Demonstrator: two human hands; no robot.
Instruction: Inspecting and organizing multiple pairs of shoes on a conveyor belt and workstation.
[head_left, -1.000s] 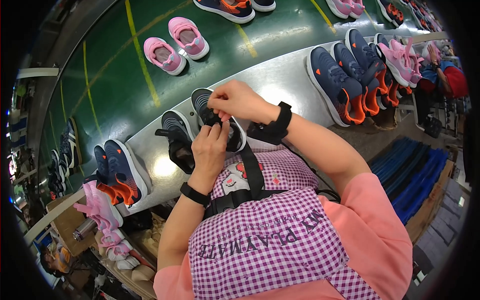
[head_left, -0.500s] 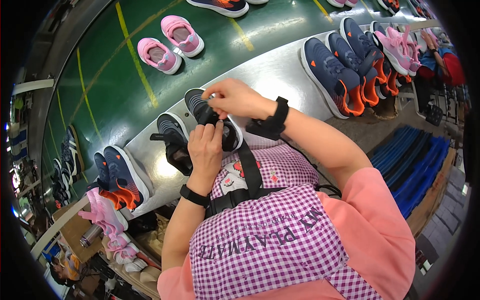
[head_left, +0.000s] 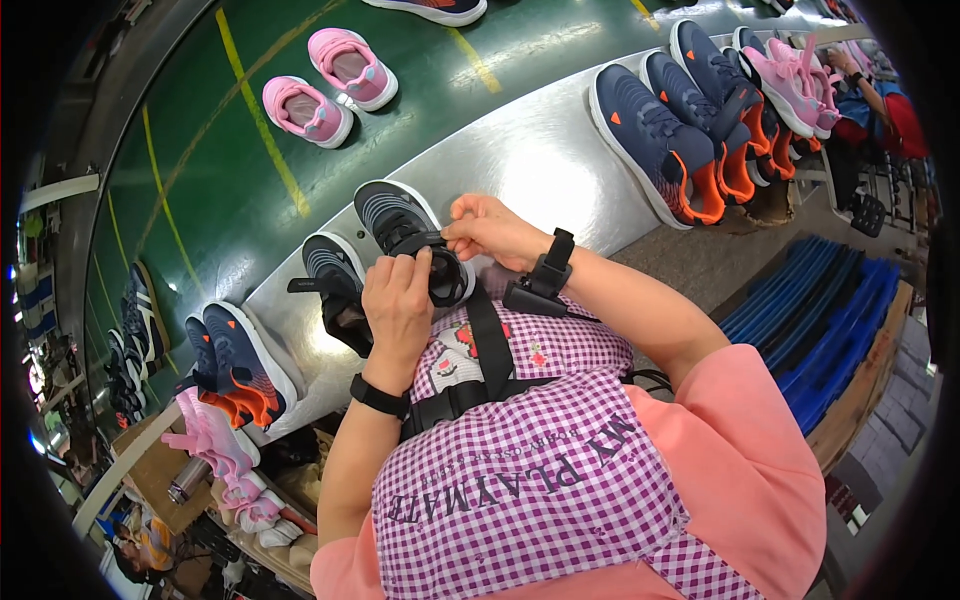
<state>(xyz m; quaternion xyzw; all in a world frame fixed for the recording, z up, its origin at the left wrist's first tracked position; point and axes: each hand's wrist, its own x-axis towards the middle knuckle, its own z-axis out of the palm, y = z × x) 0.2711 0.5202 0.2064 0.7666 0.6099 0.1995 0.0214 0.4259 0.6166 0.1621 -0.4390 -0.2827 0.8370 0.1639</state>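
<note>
From where I stand, the black shoe [head_left: 392, 214] sits on the metal ledge [head_left: 545, 175] in front of the person, at about half past twelve from the left hand [head_left: 397, 298] and at nine o'clock from the right hand [head_left: 495, 232]. The right hand pinches the end of a black strap [head_left: 420, 241] between thumb and fingertips, over the shoe. The left hand's bent fingers meet the strap and the opening's edge; whether they grip or merely steady, I can't tell.

The shoe is dark, with pale curved lines banding its toe and a white sole showing along its side. The toe points to eleven o'clock, the opening toward the person's apron [head_left: 520, 460]. A matching shoe [head_left: 332, 260] lies at ten o'clock from the left hand, its own strap [head_left: 308, 286] sticking out toward nine.

Navy shoes with orange linings [head_left: 650, 125] line up at two o'clock from the right hand; pink shoes [head_left: 345, 62] stand on the green belt [head_left: 200, 215], between eleven and twelve from the left.
</note>
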